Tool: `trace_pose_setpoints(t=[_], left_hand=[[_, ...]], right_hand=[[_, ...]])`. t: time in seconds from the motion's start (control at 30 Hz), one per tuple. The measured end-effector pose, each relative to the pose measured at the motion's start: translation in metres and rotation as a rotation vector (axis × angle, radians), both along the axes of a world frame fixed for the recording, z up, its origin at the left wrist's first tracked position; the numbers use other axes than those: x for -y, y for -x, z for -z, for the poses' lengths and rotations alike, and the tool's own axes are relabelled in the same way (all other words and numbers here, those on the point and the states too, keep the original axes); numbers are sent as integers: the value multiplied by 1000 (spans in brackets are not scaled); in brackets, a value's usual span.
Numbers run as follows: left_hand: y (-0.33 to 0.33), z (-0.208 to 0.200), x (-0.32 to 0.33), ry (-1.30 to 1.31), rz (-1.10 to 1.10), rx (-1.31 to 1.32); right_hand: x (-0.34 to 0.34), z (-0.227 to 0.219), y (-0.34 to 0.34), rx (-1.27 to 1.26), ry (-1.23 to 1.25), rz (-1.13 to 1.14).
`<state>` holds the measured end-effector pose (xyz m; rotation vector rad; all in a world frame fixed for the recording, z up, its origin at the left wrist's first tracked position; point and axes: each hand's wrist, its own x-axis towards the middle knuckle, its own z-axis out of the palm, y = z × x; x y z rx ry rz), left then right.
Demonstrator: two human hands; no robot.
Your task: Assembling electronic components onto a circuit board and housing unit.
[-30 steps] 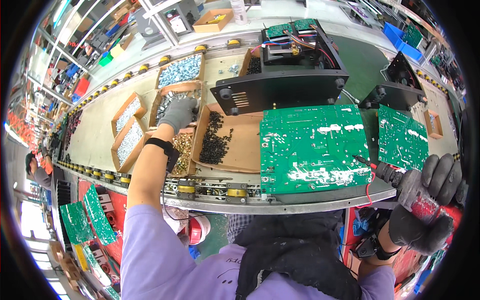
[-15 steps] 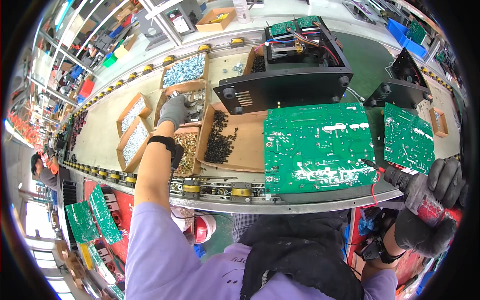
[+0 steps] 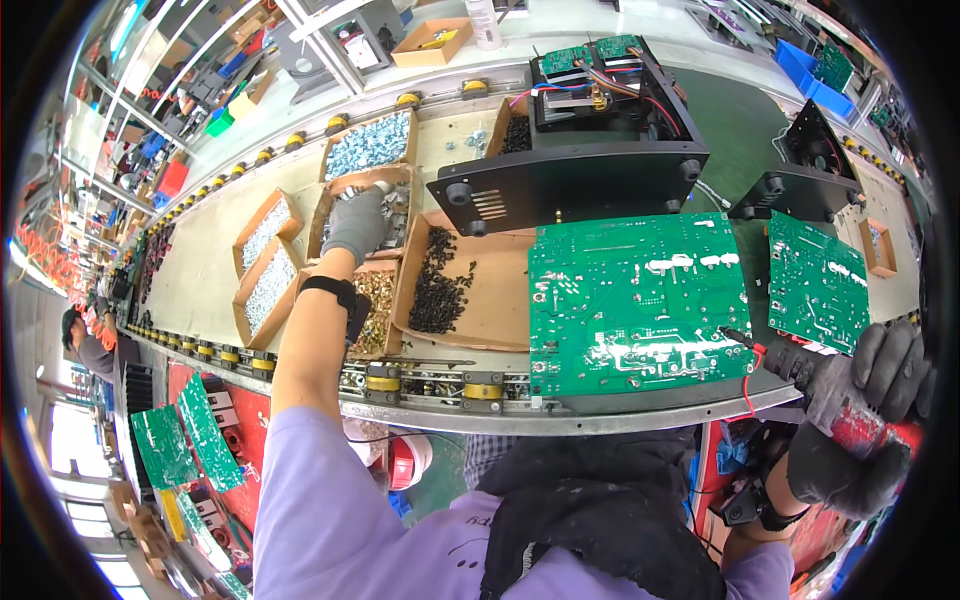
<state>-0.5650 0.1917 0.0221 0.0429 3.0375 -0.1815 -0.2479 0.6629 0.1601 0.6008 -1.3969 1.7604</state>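
Over a cardboard tray of silver screws (image 3: 392,205), the gloved left hand (image 3: 357,222) is pinching down into the fasteners, while the right hand (image 3: 860,400) is wrapping around an electric screwdriver (image 3: 838,395) beside the green circuit board (image 3: 637,300).

Left arm stretched straight forward and up from the lower edge, lilac sleeve to about the elbow, bare forearm beyond it, black strap round the wrist. Left hand (image 3: 357,222) wore a grey glove, palm down, fingers curled downward and bunched together; whether they pinched anything could not be told. Right arm was bent and kept low at the right edge, forearm mostly hidden, dark band at the wrist. Right hand (image 3: 868,410) wore a dark grey glove, fingers wrapped tight in a fist-like grip, knuckles toward the camera, thumb side up. The two hands were well apart.
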Motion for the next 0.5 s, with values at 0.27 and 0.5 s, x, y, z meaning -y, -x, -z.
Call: trace_pose_setpoints(t=[0.27,0.5], left_hand=[[-81,-51,1,-1508,-115,52],[-151,-62,-16,-1934,-98,132]], right_hand=[[14,8,-9,172,252,230],[22,2,16,8,87,71]])
